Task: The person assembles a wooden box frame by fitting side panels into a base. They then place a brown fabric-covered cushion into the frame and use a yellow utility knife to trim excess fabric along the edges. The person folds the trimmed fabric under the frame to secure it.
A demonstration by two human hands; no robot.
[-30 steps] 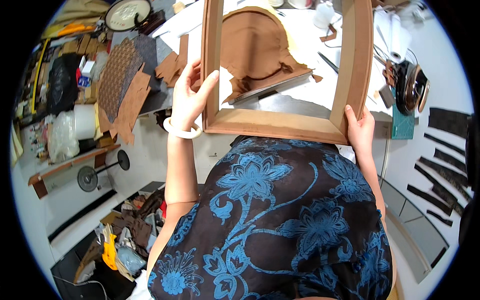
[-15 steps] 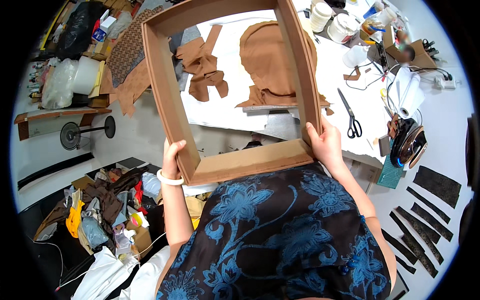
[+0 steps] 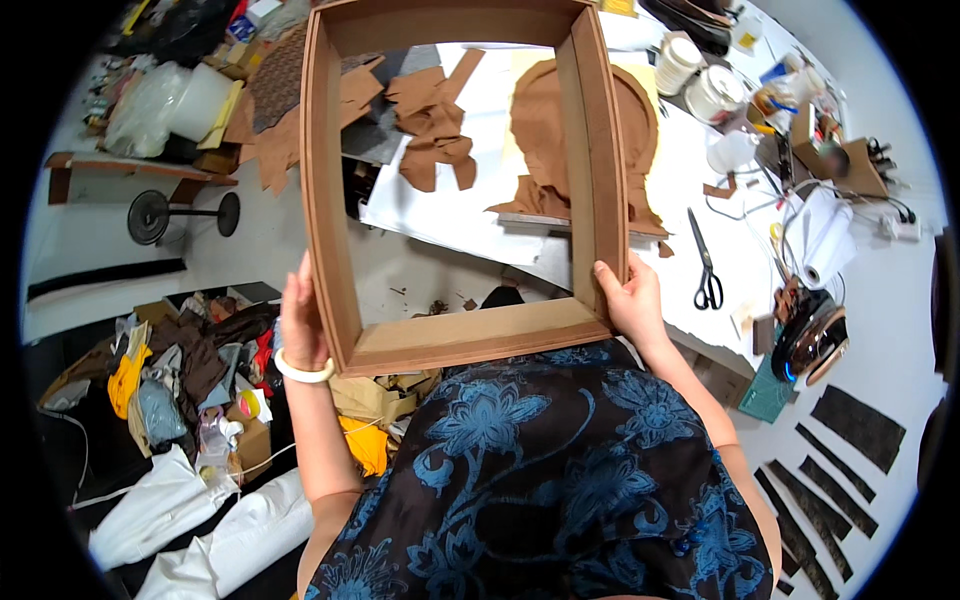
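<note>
head view: frame [image 3: 450, 180], big brown open rectangle, held up in front of chest, over table [image 3: 700, 250] edge. left hand [image 3: 303, 325] closed round left rail near corner; right hand [image 3: 628, 300] closed round right rail. risk: both grips low, far end unsupported, could tip onto scissors [image 3: 706, 262] or brown cutouts [image 3: 435, 125]; cluttered floor left.

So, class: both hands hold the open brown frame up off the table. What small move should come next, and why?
Probably lower the frame flat onto the white table. The left hand and right hand grip only its near corners, so it hangs unsupported over the brown pieces.
</note>
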